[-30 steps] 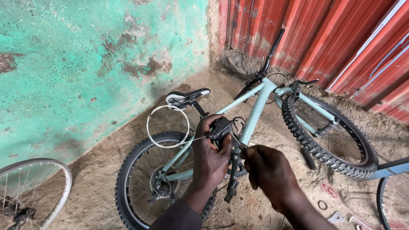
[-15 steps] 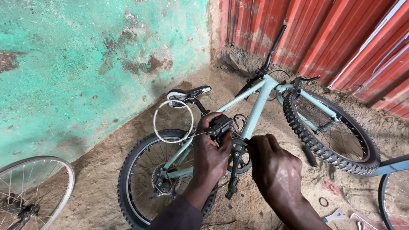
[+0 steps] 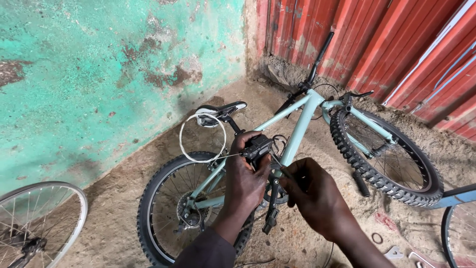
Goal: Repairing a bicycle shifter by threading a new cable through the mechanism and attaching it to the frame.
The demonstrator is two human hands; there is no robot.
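My left hand [image 3: 248, 178] clamps a small black plastic shifter [image 3: 257, 146], light and rigid; its springy silver cable [image 3: 201, 136] loops toward ten o'clock; my right hand [image 3: 315, 196] pinches a thin tool.

Daylight was soft and even, no hard sun anywhere. The green wall [image 3: 99, 74] at ten o'clock came up bright and crisp, flaking patches clear. Only faint, diffuse shadow lay on the dirt under the bike [image 3: 297, 144]. The hands at six o'clock read dark, little detail in them. No glare off the red sheeting [image 3: 377, 44] at one o'clock. Its lines splayed outward at the edges, wide-lens stretch. Focus was sharp throughout, no motion blur.
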